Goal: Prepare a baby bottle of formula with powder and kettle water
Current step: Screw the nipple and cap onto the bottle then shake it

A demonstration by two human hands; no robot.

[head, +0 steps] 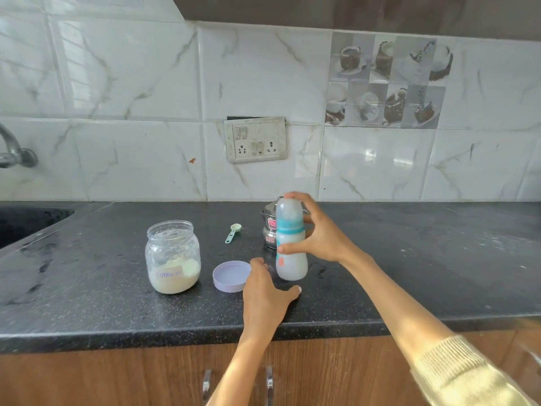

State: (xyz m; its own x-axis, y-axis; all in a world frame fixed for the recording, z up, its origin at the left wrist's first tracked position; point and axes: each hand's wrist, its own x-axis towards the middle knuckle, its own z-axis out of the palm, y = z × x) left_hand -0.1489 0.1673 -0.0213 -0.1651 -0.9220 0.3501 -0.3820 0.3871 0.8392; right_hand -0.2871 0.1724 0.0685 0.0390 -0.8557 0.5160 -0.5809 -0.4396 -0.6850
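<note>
1. I see the baby bottle (291, 253) upright on the dark surface (409, 273), centre frame, capped and milky.
2. My right hand (319, 232) pinches it: forefinger on the cap, thumb at the waist.
3. My left hand (265, 291) rests beside it, fingers relaxed, holding nothing.
4. It looks like light, smooth, possibly slippery plastic; I'd grip the narrow waist.

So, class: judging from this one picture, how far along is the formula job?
Done: the baby bottle stands capped on the counter, cloudy white inside. In hand: the right hand grips it; the left hand rests by the lid. Left: the powder jar is open, the scoop out.
</note>
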